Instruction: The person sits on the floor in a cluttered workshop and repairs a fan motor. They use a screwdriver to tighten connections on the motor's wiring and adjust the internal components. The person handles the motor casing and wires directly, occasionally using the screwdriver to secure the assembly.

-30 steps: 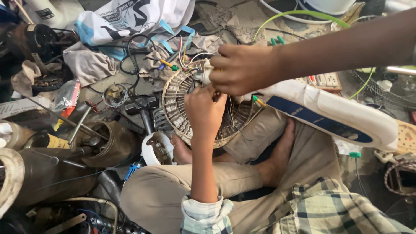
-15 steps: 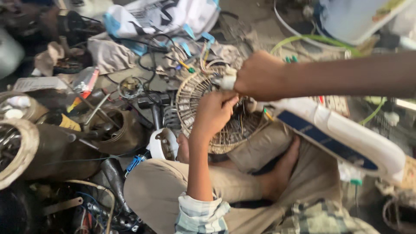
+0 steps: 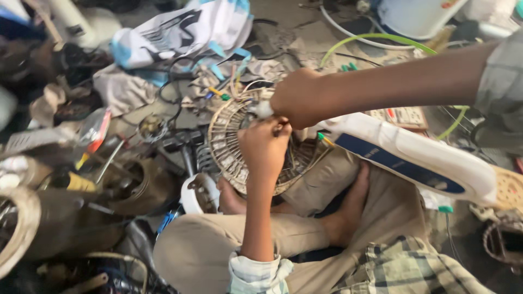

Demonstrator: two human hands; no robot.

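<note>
A round motor stator (image 3: pixel 229 147) with copper windings and coloured wires leans on my crossed legs. My left hand (image 3: pixel 264 147) comes up from below, its fingers pinched on the stator's upper inner rim. My right hand (image 3: pixel 297 98) reaches in from the right and grips the stator's top edge, with a small white piece (image 3: pixel 264 109) showing at its fingers. The two hands touch each other. What lies under them is hidden.
A long white and blue plastic part (image 3: pixel 414 158) lies across my right knee. Rusty motor housings (image 3: pixel 141 185), tools and cables crowd the floor at left. A printed white bag (image 3: pixel 180 32), a green hose (image 3: pixel 376 38) and a white bucket (image 3: pixel 414 16) lie beyond.
The view has shifted and drawn closer. Both hands stay on the stator, and my left hand has moved slightly up towards my right hand.
</note>
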